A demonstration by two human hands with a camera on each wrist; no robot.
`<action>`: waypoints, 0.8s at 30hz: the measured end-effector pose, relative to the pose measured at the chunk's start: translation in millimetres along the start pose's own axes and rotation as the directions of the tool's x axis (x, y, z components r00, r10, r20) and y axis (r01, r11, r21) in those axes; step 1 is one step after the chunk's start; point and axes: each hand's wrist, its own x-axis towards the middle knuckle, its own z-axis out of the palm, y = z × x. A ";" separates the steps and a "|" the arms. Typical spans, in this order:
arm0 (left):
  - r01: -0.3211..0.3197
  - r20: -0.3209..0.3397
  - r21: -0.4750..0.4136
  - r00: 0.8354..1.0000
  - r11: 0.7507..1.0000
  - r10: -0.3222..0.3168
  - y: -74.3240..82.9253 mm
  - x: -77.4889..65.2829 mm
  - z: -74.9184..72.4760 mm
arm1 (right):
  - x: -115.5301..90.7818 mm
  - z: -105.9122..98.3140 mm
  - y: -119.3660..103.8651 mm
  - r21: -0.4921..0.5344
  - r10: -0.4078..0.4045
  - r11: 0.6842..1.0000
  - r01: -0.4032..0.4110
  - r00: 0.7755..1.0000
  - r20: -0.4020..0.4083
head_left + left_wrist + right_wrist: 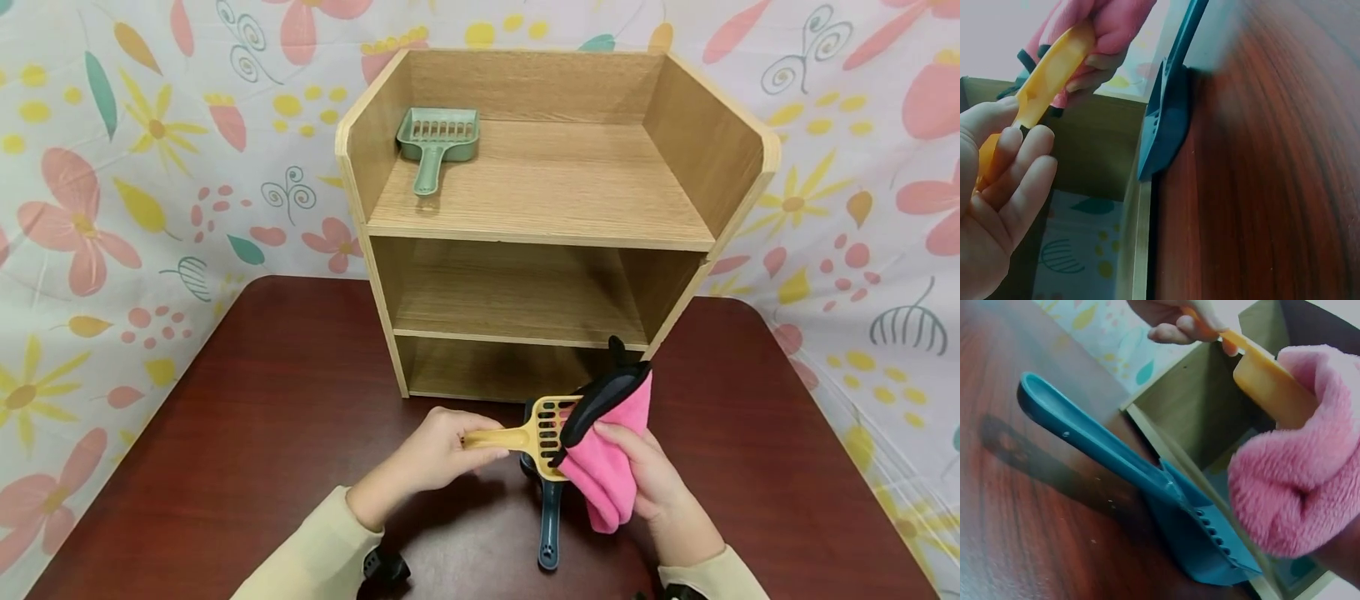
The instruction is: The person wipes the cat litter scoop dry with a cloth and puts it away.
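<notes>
Yellow plastic forms the scoop [531, 436] that both hands share, raised off the surface [300, 375] at about five o'clock from the middle of the head view. Its handle points to nine o'clock and its slotted head to three. The left hand [442, 447] pinches the handle between thumb and forefinger, the other fingers loosely bent, probably so that the whole head is left free. Round that head's three o'clock end, the right hand [648, 471] grips a fluffy pink cloth [611, 479] with black edging, thumb on top; the cloth hides most of the fingers. Bunching it like this seems to bring the soft pile against the plastic.

Directly below, a dark blue scoop [551, 512] rests on the surface near the foot of the wooden shelf unit [562, 183], its handle towards six o'clock, perhaps to sit within easy reach. Up at eleven o'clock, a green scoop [438, 150] lies on the top shelf, handle facing the front, which should make it simple to grasp.
</notes>
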 end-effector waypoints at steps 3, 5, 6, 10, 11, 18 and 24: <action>-0.089 -0.040 0.122 0.995 0.989 0.094 -2.2 2.3 4.4 | 1.9 2.0 -1.9 -0.150 -0.009 0.988 -0.023 0.978 -0.207; -0.147 -0.067 0.249 0.983 0.957 0.168 -3.3 4.1 7.5 | 3.4 3.8 -2.5 -0.220 -0.021 0.974 -0.061 0.936 -0.352; -0.171 -0.080 0.319 0.975 0.932 0.206 -3.2 5.2 8.8 | 4.2 4.6 -2.4 -0.247 -0.028 0.966 -0.082 0.911 -0.412; -0.236 -0.088 0.550 0.937 0.801 0.337 -1.9 9.1 12.1 | 7.6 7.5 -1.4 -0.299 -0.062 0.944 -0.139 0.815 -0.576; -0.247 -0.081 0.586 0.930 0.772 0.359 -1.3 9.9 12.3 | 8.1 8.0 -1.2 -0.311 -0.072 0.939 -0.148 0.799 -0.597; -0.303 -0.031 0.626 0.911 0.718 0.411 -2.4 10.7 9.1 | 7.5 9.0 -4.3 -0.367 -0.120 0.917 -0.156 0.769 -0.628; -0.308 -0.041 0.562 0.917 0.768 0.398 -4.7 8.7 4.4 | 2.5 7.7 -12.4 -0.375 -0.118 0.915 -0.152 0.786 -0.607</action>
